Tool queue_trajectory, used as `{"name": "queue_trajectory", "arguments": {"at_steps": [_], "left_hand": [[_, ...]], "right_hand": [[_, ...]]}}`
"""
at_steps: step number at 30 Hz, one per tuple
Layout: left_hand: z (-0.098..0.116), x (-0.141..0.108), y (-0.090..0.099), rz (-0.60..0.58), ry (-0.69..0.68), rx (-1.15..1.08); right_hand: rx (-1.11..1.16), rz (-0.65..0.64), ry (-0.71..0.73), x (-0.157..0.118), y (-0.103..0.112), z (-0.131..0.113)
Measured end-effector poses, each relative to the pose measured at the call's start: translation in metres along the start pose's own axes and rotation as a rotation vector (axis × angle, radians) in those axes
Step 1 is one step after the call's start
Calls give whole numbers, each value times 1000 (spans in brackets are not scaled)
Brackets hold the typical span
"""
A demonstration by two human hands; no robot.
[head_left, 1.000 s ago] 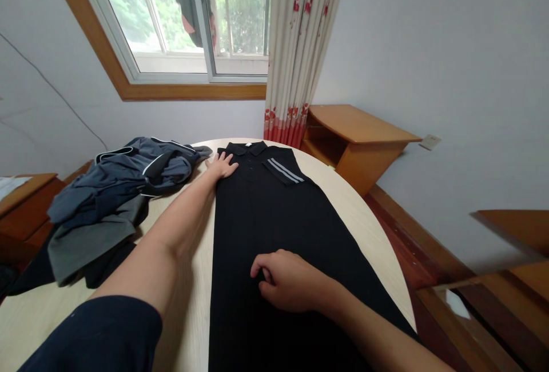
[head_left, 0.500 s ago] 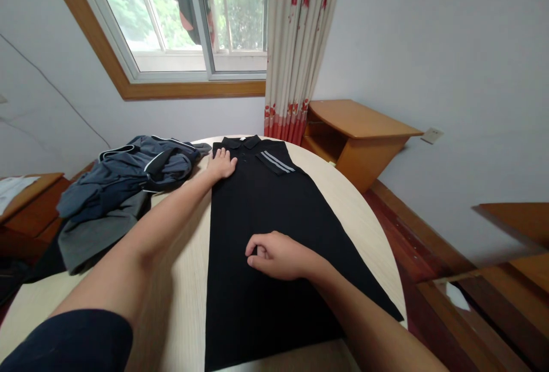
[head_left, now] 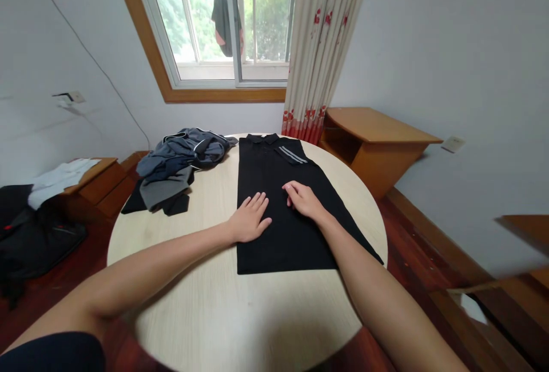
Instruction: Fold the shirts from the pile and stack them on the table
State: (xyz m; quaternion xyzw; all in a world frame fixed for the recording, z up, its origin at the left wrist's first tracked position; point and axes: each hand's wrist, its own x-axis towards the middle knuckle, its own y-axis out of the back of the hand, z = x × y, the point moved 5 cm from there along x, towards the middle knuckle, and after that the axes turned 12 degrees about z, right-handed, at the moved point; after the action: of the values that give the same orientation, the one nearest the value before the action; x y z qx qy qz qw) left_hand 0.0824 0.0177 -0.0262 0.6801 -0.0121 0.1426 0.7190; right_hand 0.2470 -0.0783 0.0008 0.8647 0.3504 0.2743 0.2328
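Observation:
A black polo shirt [head_left: 278,246] lies flat on the round pale table [head_left: 197,303], its collar toward the window and its left side in a straight edge. A sleeve with two light stripes lies across its upper right part. My left hand [head_left: 251,218] rests palm down on the shirt's left edge, fingers spread. Over the middle of the shirt is my right hand [head_left: 301,198], with its fingers curled; whatever they may hold is too small or hidden to tell.
A heap of grey and dark blue clothes [head_left: 184,158] lies at the table's back left. Behind the table stand a curtain [head_left: 319,46] and a wooden cabinet [head_left: 377,126]. A black bag [head_left: 43,246] is on the floor at the left.
My left hand has moved from near the collar down the shirt's left edge toward me. My right hand stays curled over the shirt. The view has shifted, showing more of the table's near side.

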Motion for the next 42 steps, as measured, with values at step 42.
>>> {"name": "queue_trajectory", "arguments": {"at_steps": [42], "left_hand": [[-37, 1, 5, 25, 14, -87]], "right_hand": [[-136, 7, 3, 3, 9, 15]]}}
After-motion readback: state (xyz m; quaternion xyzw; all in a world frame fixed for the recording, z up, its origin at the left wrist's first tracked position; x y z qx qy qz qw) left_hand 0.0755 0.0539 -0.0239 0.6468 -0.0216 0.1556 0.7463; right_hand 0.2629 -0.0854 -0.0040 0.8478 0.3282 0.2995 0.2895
